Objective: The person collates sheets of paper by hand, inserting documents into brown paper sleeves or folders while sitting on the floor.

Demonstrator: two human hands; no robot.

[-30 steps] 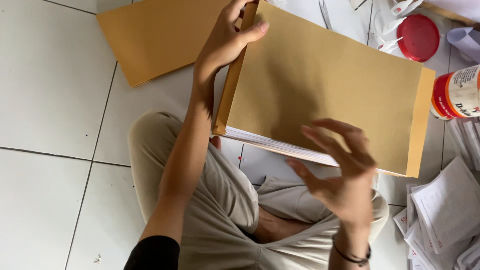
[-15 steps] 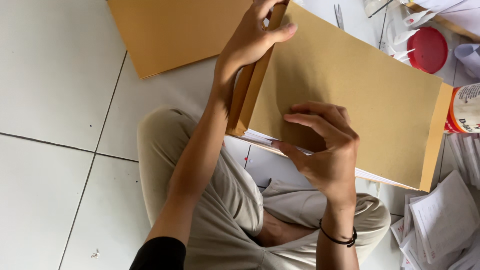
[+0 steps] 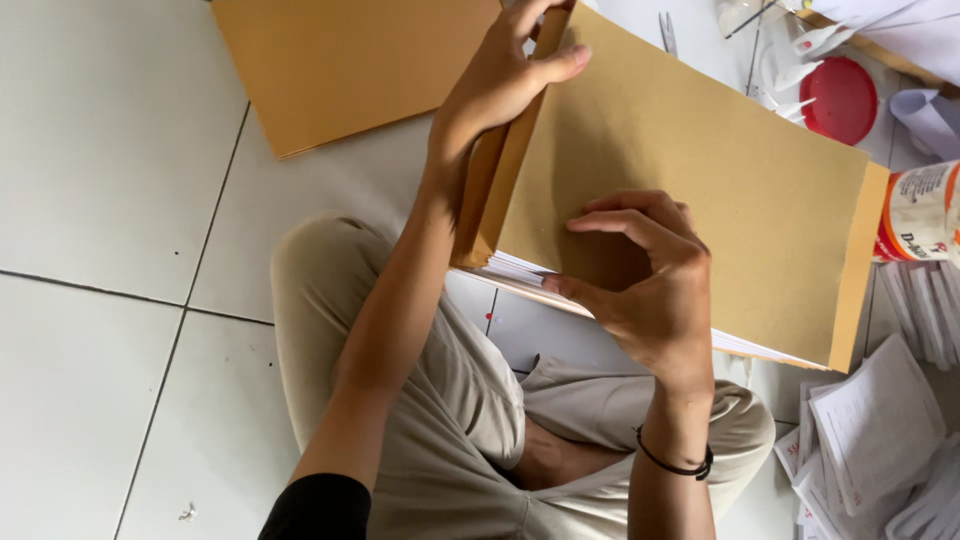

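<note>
The floor is lying pale and tiled under everything, and a person is sitting cross-legged on it with a big brown envelope held up over the lap. A second envelope is lying flat on the tiles just behind it. The held envelope is tilting, open mouth facing down and toward the lap, and white sheets are showing out of that mouth. That looks like the risk: if the grip loosens while the mouth is pointing down, the sheets could slide out onto the legs. A corner could also crumple if the paper is being pushed in crooked.

The left hand is reaching up with the arm stretched long, fingers closed around the envelope's left edge, thumb lying across the front. The right hand is coming from below, wrist bent, fingers curled and pinching the envelope's lower edge with the sheets.

Off to the right, loose papers are piling up, a red lid is sitting near the top, and a can is touching the envelope's right end.
</note>
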